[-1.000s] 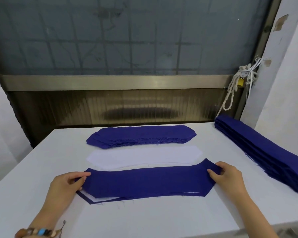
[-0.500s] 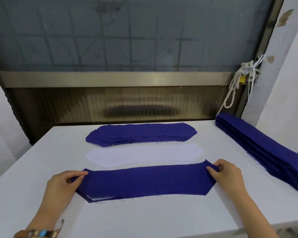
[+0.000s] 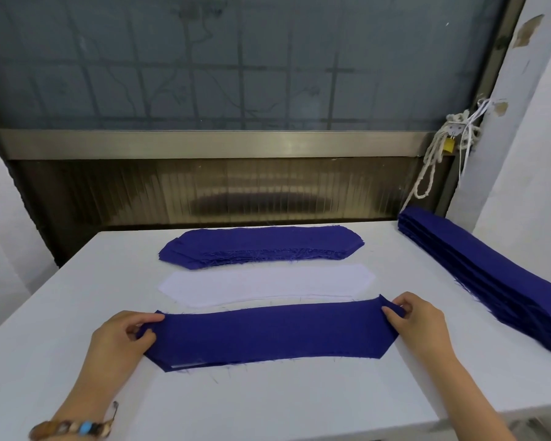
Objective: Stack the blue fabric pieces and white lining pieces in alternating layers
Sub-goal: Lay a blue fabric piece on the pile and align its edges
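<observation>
table (image 3: 268, 405): white and carries everything. If you tug hard, the near stack could slide as a whole.
side stack (image 3: 490, 281): blue strips along the right edge, well apart from your hands. No risk seen, same as earlier.
far blue pile (image 3: 261, 245): back centre with frayed edges, untouched and unchanged.
white lining pile (image 3: 264, 284): between the far blue pile and the blue piece, near but apart. It's likely your next layer, and stray threads could drag up a second sheet.
blue piece (image 3: 268, 335): nearest you, spread over the near stack with both ends lifted. An uneven pull would skew or wrinkle it off the layer below.
right hand (image 3: 417, 319): thumb and fingers pinch the bunched right end. Let go carelessly and that tip stays folded.
left hand (image 3: 118, 342): pinches the left end, with the same fold risk.
white sliver (image 3: 188, 365): lining peeks out at the lower-left edge, so the match looks not quite done.
change: a second ago more white showed at lower left and lower right. You've shifted the blue piece over it, and both ends are bunched tighter in your fingers.
</observation>
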`<action>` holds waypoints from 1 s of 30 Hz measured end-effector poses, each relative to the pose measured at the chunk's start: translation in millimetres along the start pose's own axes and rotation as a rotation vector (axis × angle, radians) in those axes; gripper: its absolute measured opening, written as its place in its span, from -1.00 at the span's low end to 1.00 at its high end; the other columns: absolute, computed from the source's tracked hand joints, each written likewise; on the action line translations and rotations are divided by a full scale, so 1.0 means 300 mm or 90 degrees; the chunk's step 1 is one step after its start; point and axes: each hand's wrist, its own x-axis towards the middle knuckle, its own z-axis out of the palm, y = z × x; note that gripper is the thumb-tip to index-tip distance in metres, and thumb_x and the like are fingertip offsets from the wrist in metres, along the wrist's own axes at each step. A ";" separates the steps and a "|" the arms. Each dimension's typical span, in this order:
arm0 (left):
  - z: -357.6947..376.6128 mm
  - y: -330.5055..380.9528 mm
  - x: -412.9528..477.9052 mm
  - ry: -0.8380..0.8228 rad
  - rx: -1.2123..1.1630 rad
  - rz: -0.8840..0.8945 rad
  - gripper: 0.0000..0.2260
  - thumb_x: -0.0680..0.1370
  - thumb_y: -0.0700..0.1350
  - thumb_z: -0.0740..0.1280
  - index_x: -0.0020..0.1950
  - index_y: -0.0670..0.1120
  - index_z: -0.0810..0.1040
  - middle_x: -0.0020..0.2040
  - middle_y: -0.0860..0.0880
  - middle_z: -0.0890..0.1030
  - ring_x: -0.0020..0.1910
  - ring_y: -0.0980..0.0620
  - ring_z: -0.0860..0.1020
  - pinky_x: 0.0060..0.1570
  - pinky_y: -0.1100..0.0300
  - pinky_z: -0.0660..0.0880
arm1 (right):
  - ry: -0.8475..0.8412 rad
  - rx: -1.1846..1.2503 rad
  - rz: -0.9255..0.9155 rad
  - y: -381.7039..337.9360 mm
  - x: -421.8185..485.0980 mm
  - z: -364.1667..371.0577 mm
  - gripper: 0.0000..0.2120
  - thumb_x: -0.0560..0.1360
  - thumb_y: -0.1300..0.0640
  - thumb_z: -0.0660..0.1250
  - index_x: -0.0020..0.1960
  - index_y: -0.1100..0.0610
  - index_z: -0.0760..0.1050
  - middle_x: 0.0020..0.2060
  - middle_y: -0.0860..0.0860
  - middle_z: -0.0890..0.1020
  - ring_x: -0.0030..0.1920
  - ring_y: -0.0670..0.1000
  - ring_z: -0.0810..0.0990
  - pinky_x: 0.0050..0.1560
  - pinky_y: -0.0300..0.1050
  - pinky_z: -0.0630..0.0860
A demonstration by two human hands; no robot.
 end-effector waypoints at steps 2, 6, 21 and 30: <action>-0.002 0.000 0.000 0.006 -0.004 0.005 -0.73 0.47 -0.39 0.39 -0.08 -0.02 0.71 -0.07 0.07 0.64 -0.14 0.11 0.55 -0.21 0.60 0.36 | 0.002 -0.005 -0.007 0.001 0.000 0.000 -0.89 0.47 0.18 0.39 -0.21 0.07 0.50 -0.31 -0.07 0.61 -0.25 -0.07 0.55 -0.32 -0.26 0.37; -0.004 -0.005 0.003 0.014 0.000 0.005 -0.82 0.49 -0.29 0.42 -0.10 -0.01 0.72 -0.10 0.08 0.66 -0.15 0.19 0.58 -0.19 0.60 0.38 | 0.002 -0.016 -0.014 0.002 -0.001 0.003 -0.90 0.47 0.18 0.39 -0.20 0.08 0.50 -0.30 -0.05 0.61 -0.25 -0.05 0.56 -0.30 -0.22 0.39; 0.001 -0.011 0.011 -0.002 0.021 0.006 -0.68 0.44 -0.37 0.41 -0.15 0.08 0.67 -0.11 0.03 0.65 -0.12 0.04 0.58 -0.21 0.58 0.38 | 0.002 -0.057 -0.045 -0.004 0.006 0.011 -0.96 0.51 0.18 0.33 -0.11 0.12 0.47 -0.24 0.02 0.57 -0.26 -0.04 0.50 -0.35 -0.24 0.34; -0.004 -0.001 0.011 -0.016 0.033 0.008 -0.70 0.43 -0.35 0.42 -0.14 0.09 0.67 -0.12 0.03 0.64 -0.13 0.09 0.55 -0.21 0.61 0.36 | 0.016 -0.120 -0.078 -0.005 0.004 0.008 -0.97 0.53 0.16 0.32 -0.06 0.11 0.49 -0.15 0.02 0.48 -0.09 0.09 0.48 -0.19 -0.11 0.35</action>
